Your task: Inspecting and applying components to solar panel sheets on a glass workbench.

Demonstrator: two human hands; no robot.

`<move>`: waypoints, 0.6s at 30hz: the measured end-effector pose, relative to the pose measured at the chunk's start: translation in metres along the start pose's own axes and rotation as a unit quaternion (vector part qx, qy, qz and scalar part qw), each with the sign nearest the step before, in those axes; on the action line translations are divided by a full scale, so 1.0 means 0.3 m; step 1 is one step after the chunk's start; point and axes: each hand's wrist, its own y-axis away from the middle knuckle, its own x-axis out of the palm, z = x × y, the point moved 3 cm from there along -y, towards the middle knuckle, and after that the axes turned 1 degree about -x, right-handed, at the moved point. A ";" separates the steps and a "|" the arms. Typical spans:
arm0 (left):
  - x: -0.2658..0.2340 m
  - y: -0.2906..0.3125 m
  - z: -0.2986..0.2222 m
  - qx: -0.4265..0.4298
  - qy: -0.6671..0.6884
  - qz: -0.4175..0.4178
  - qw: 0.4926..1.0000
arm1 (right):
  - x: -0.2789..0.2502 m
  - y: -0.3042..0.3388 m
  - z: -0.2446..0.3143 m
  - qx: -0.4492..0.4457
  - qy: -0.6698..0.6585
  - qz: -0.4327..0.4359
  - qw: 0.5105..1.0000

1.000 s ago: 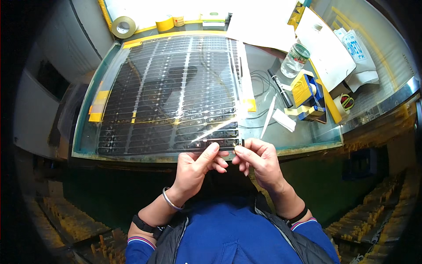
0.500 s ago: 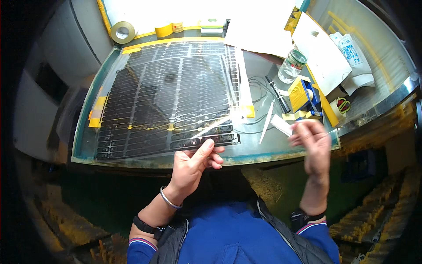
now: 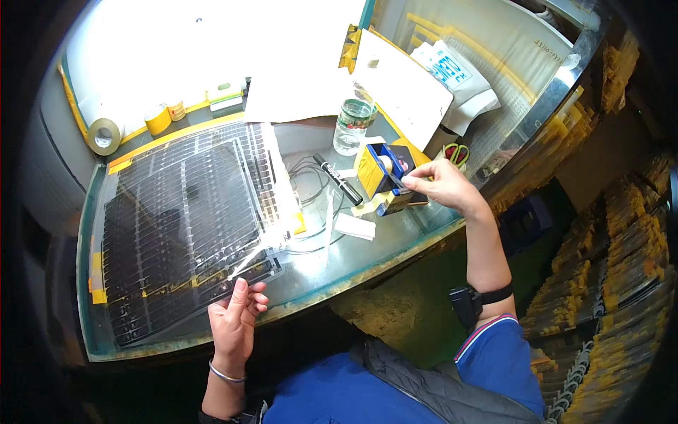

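Observation:
My left hand [image 3: 239, 319] pinches the near right corner of a dark, see-through film sheet [image 3: 212, 205] printed with rows of fine lines. That corner sits slightly off the bench, and the sheet overlaps another patterned sheet held down with yellow tape. To the right, my right hand [image 3: 445, 185] is at a blue and yellow tape dispenser [image 3: 381, 168]. Thumb and forefinger are pressed together on what looks like the end of a strip of clear tape at its edge; the strip is mostly hidden.
Beside the dispenser lie a black marker [image 3: 337, 179], a white pad [image 3: 354, 227], a thin white stick [image 3: 329, 219] and a loose dark cable. Behind stands a clear bottle [image 3: 353, 127]. Tape rolls [image 3: 104, 136] line the back left. Green-handled scissors [image 3: 456, 154] are at the right.
The view has turned to the right. My right hand has moved from above the white pad to the tape dispenser. My left hand keeps hold of the film corner.

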 end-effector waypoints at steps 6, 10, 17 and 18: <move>0.017 -0.003 -0.001 0.008 -0.005 -0.008 1.000 | 0.038 -0.041 -0.055 0.028 0.022 -0.001 0.999; -0.002 -0.013 0.006 0.003 0.004 -0.003 1.000 | 0.051 -0.007 0.046 0.074 0.064 -0.063 0.993; 0.007 -0.007 0.002 0.001 0.005 0.004 1.000 | 0.099 0.103 -0.011 0.001 -0.067 -0.201 0.977; 0.005 -0.004 0.002 0.001 0.005 0.004 1.000 | 0.112 0.115 -0.025 0.004 -0.128 -0.214 0.969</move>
